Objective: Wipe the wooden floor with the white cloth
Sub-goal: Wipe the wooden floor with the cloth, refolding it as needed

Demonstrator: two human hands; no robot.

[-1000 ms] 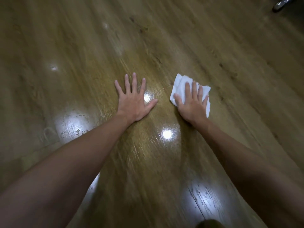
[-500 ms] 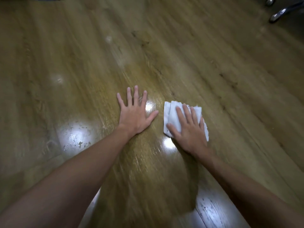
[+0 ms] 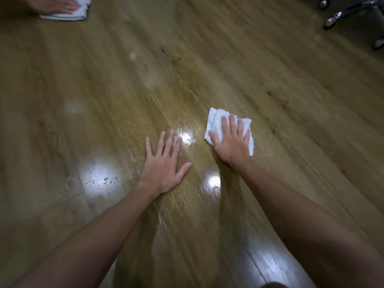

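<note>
The wooden floor (image 3: 291, 100) fills the view, glossy and wet-looking with bright light reflections near my hands. My right hand (image 3: 232, 144) presses flat on a folded white cloth (image 3: 215, 121), fingers spread over it, thumb at its left edge. The cloth lies on the floor, its far and right edges showing past my fingers. My left hand (image 3: 164, 163) rests palm down on the bare floor to the left of the cloth, fingers apart, holding nothing.
At the top left another person's hand (image 3: 54, 4) presses a second white cloth (image 3: 64, 15) on the floor. A chrome chair base with castors (image 3: 353, 9) stands at the top right. A speckled wet patch (image 3: 99, 179) lies left of my left wrist.
My right hand pulled the cloth back toward me and then pushed it forward again, past my left hand. My left hand stayed planted. The view tilted up, showing the other person's hand.
</note>
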